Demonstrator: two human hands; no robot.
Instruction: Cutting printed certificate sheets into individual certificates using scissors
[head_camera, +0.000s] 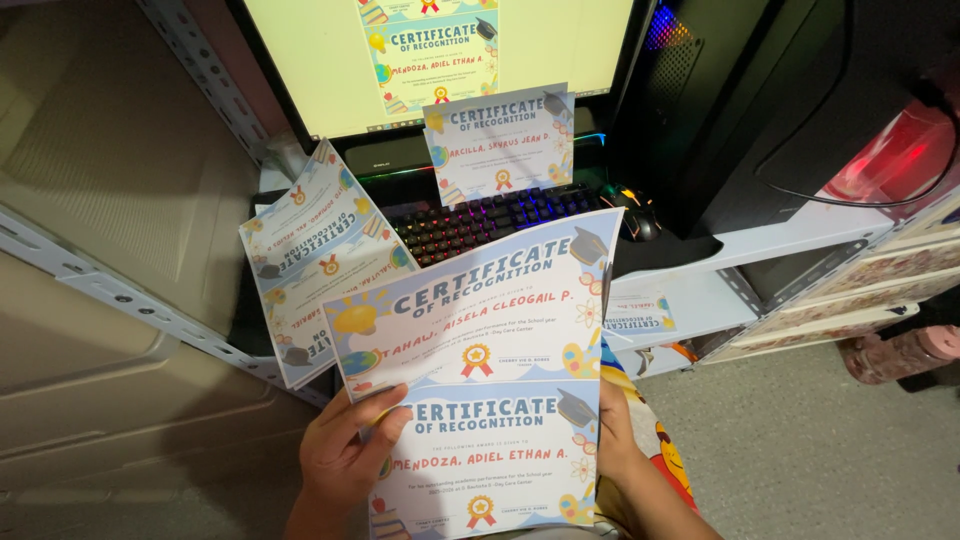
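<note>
I see both hands closed on one printed sheet (490, 400), a page carrying two certificate designs, one above the other, in pale blue with cartoon borders. The left hand (345, 455) grips the sheet's left edge, thumb lying on the printed face and fingers curled behind. The right hand (612, 430) holds the right edge; only part of it shows past the paper, fingers hidden behind. The sheet is held up, tilted slightly, its top edge overlapping the front of the keyboard (480, 222).

To the left, a loose stack of similar certificate sheets (315, 265) leans at an angle at the desk (700, 290) edge, just beside the held sheet. The keyboard is backlit in mixed colours and sits on the desk below the monitor (440, 60), whose screen shows the same certificate design. A single cut certificate (500, 140) stands propped against the monitor's base, behind the keyboard. A dark mouse (635, 215) lies right of the keyboard. A black computer tower (780, 100) stands further right. A small certificate piece (640, 315) lies on the white shelf (700, 330) below.
</note>
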